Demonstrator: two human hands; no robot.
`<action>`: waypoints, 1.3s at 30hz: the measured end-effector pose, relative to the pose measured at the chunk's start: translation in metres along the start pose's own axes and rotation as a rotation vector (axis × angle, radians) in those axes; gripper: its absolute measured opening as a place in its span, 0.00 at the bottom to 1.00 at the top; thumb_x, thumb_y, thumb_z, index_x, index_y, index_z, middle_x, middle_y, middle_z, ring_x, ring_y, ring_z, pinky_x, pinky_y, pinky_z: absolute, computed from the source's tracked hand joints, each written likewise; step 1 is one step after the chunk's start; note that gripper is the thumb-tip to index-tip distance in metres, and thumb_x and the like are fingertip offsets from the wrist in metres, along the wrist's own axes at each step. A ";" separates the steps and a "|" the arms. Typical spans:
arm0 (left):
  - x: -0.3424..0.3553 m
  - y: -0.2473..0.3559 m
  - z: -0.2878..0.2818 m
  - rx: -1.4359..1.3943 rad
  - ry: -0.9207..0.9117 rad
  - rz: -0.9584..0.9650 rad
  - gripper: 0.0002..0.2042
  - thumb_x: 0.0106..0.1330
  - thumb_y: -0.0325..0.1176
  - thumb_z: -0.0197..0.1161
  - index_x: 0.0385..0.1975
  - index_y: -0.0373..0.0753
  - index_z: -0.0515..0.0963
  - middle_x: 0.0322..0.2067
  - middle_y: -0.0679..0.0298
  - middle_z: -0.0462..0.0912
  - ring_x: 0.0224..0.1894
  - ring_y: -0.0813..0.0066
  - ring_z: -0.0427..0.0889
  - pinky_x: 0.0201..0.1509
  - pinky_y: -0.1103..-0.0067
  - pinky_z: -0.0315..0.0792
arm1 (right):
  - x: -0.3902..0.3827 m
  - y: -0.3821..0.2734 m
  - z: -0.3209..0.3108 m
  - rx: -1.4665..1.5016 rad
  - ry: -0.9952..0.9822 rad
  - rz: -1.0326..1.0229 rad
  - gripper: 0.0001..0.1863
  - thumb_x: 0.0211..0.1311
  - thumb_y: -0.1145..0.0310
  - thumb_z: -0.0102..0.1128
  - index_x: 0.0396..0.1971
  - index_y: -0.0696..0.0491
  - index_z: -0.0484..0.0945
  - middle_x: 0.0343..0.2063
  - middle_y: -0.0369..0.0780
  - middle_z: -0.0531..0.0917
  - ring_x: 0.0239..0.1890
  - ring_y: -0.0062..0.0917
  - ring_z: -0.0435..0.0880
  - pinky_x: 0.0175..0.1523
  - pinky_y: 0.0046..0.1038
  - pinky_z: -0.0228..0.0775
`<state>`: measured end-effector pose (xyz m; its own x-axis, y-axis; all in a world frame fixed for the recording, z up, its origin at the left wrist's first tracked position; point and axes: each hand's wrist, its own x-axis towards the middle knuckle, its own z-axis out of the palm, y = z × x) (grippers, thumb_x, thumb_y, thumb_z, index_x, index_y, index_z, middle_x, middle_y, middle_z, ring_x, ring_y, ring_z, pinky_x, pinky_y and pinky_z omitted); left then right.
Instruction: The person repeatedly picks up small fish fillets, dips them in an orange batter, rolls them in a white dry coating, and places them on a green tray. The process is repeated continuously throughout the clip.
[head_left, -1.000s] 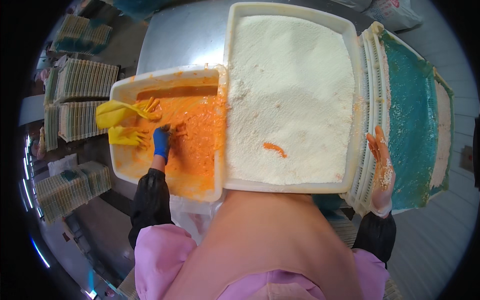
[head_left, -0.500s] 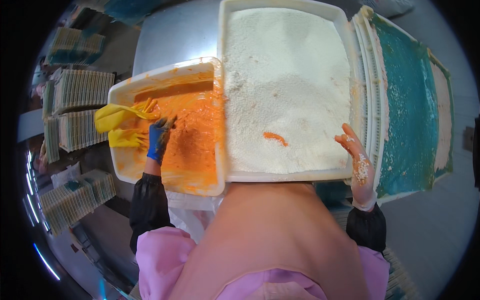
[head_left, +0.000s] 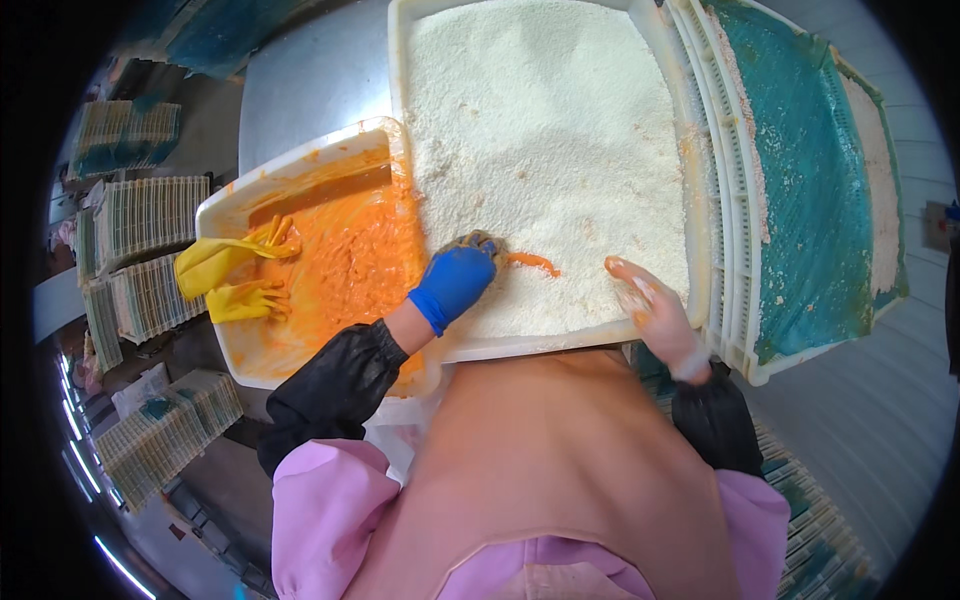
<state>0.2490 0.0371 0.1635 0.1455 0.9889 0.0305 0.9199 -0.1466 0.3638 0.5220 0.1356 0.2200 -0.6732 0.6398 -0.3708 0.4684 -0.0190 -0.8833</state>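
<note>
My left hand (head_left: 455, 280), in a blue glove, reaches over the near rim into the big white tray of pale crumbs (head_left: 396, 70). Its fingertips curl around a small crumb-coated lump (head_left: 481, 243). An orange battered strip (head_left: 530, 262) lies on the crumbs just right of those fingertips. My right hand (head_left: 650, 305), smeared with batter and crumbs, hovers open at the tray's near right corner, fingers spread and pointing toward the strip. A white tub of orange batter (head_left: 215, 215) sits to the left, touching the crumb tray.
Yellow rubber gloves (head_left: 225, 275) rest at the batter tub's left side. Stacked white trays with a teal liner (head_left: 800, 180) stand to the right of the crumbs. Steel tabletop (head_left: 310, 80) shows at the back left. Stacks of gridded trays (head_left: 140, 225) fill the floor at left.
My left hand has left the orange batter and moved right into the crumb tray. My right hand has come left from the teal-lined trays to the crumbs near the strip.
</note>
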 end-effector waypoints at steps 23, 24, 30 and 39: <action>-0.135 -0.147 0.015 0.077 -0.107 -0.481 0.10 0.49 0.27 0.58 0.33 0.41 0.77 0.37 0.54 0.75 0.43 0.53 0.70 0.47 0.66 0.64 | 0.099 0.008 0.049 -0.111 -0.270 0.024 0.24 0.58 0.61 0.53 0.52 0.58 0.67 0.27 0.43 0.76 0.27 0.22 0.77 0.31 0.23 0.69; -0.134 -0.147 0.008 0.087 -0.129 -0.439 0.10 0.50 0.27 0.57 0.33 0.40 0.77 0.35 0.54 0.76 0.41 0.54 0.71 0.45 0.67 0.65 | 0.097 -0.014 0.026 0.045 -0.273 0.242 0.19 0.59 0.60 0.52 0.47 0.55 0.71 0.23 0.38 0.75 0.22 0.18 0.73 0.25 0.20 0.65; -0.137 -0.149 -0.008 -0.364 -0.127 -0.569 0.09 0.49 0.23 0.56 0.30 0.39 0.80 0.30 0.58 0.78 0.35 0.54 0.74 0.40 0.71 0.69 | 0.108 -0.116 -0.125 0.062 0.163 0.111 0.13 0.62 0.58 0.51 0.39 0.50 0.75 0.16 0.27 0.68 0.14 0.06 0.63 0.13 0.11 0.50; -0.171 -0.203 0.047 -0.691 0.243 -0.831 0.09 0.58 0.24 0.54 0.37 0.31 0.76 0.28 0.65 0.79 0.27 0.79 0.74 0.30 0.82 0.68 | 0.238 -0.022 -0.278 -1.049 0.576 0.177 0.21 0.56 0.71 0.45 0.52 0.55 0.66 0.42 0.54 0.74 0.44 0.50 0.72 0.50 0.37 0.64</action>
<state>0.0547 -0.1035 0.0408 -0.5683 0.7623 -0.3096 0.2856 0.5357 0.7946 0.5103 0.5019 0.2304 -0.3240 0.9450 -0.0448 0.9445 0.3204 -0.0720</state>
